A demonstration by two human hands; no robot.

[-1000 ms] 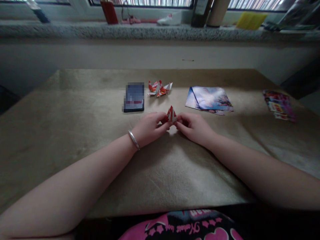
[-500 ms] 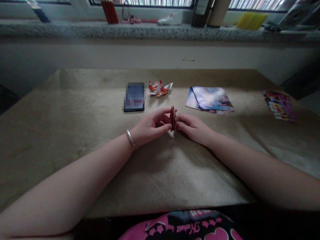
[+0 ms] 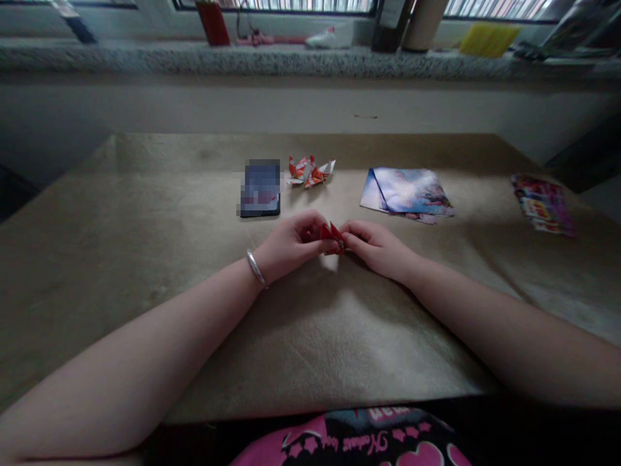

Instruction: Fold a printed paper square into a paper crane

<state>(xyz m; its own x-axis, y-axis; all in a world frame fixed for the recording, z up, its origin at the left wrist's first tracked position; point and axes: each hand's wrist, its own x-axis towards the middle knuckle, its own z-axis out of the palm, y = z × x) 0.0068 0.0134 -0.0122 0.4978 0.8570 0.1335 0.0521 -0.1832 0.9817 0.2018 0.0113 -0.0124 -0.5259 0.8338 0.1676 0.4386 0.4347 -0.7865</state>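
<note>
A small red and white folded paper piece (image 3: 331, 235) is pinched between both of my hands at the middle of the table. My left hand (image 3: 290, 246), with a silver bangle on its wrist, grips the piece from the left with curled fingers. From the right, my right hand (image 3: 376, 246) pinches the same piece with fingertips closed. Behind them lie a few finished red and white folded paper figures (image 3: 310, 171).
A dark phone (image 3: 261, 188) lies left of the folded figures. A stack of bluish paper sheets (image 3: 407, 192) sits to the right, and a colourful packet (image 3: 542, 204) near the table's right edge. The beige table cover (image 3: 145, 213) spreads around. A window sill with objects runs behind.
The paper piece was upright and edge-on; now it is lower and flatter between my fingers. Both hands stayed in place, fingers working the fold.
</note>
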